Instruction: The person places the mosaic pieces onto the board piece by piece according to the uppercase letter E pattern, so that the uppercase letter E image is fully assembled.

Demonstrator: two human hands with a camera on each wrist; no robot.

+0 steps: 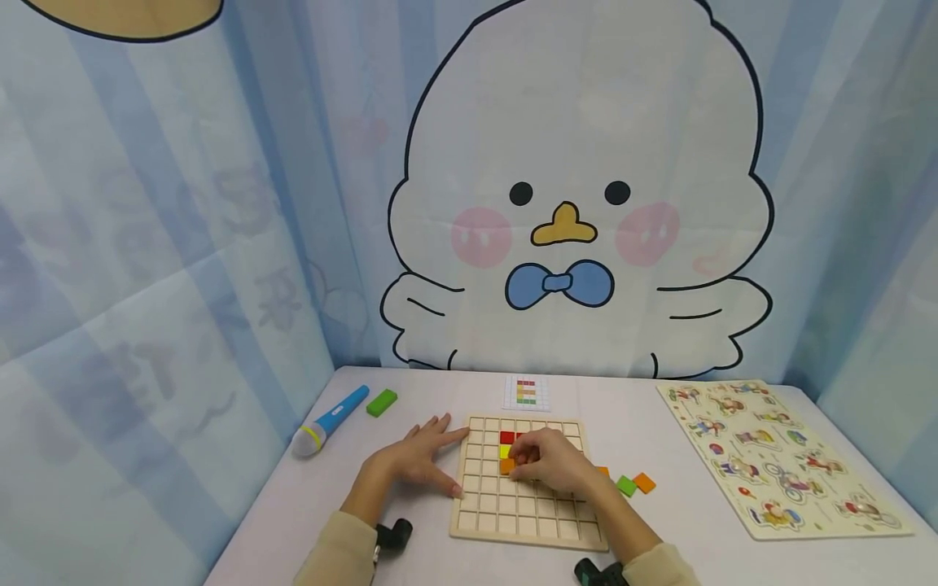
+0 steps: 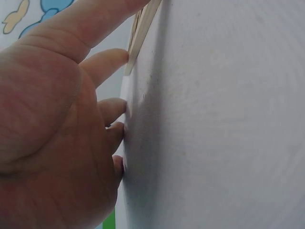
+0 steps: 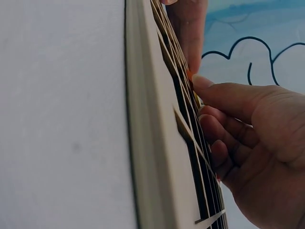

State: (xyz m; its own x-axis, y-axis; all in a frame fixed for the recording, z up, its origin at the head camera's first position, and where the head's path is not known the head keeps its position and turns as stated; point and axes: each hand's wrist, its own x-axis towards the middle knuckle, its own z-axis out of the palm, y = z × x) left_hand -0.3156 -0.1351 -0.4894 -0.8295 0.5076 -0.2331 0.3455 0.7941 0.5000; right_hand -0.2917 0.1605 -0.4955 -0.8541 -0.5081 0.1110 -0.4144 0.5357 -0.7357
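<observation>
A wooden grid board [image 1: 487,521] lies on the table. Beside its left edge my left hand [image 1: 418,453] rests with fingers spread, thumb and forefinger touching the frame; the left wrist view shows this hand [image 2: 52,124] with its fingertips down on the tabletop. My right hand [image 1: 553,461] is over the middle of the board, fingers curled, thumb and forefinger at an orange tile [image 1: 506,467]. Above that tile sit a yellow tile [image 1: 505,450] and a red tile [image 1: 507,438]. In the right wrist view the right hand's [image 3: 267,138] thumb tip meets the orange tile [image 3: 189,74]; its fingers partly hide other cells.
A small pattern card [image 1: 538,399] lies behind the board. Right of it are a loose green tile [image 1: 626,486] and orange tile [image 1: 645,483]. A picture puzzle board [image 1: 787,464] lies far right. At left are a blue toy microphone [image 1: 333,419] and a green block [image 1: 382,403].
</observation>
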